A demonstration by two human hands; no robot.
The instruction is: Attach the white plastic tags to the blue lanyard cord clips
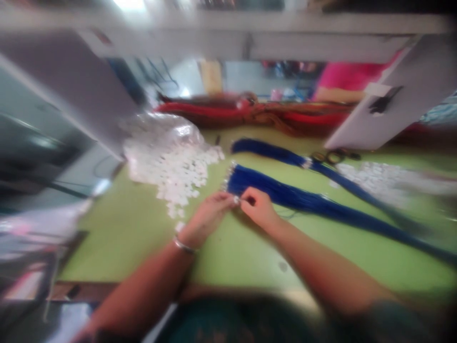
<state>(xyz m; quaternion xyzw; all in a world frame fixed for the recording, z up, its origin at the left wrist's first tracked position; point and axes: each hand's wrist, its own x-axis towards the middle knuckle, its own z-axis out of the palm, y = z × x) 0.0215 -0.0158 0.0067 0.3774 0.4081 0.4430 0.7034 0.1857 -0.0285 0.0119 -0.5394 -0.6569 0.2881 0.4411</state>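
My left hand (209, 214) is closed in a pinch on a small white plastic connector (236, 200), just in front of a fanned blue wire bundle (271, 186). Fingers pressed together, my right hand (260, 207) meets it from the other side, gripping what looks like the end of a single blue wire, mostly hidden by the fingers. Small pale tips show at the bundle's left end. To the left, a heap of loose white connectors (182, 174) spills from a clear plastic bag (171, 126).
Behind lies a second blue wire bundle (267, 150), tied partway. More white pieces (378, 178) and black scissors-like handles (335, 156) are at the right. Red and brown cable bundles (257, 114) line the green table's (143, 238) back. Upright panels (392, 100) stand on both sides; a person in pink (352, 78) is beyond.
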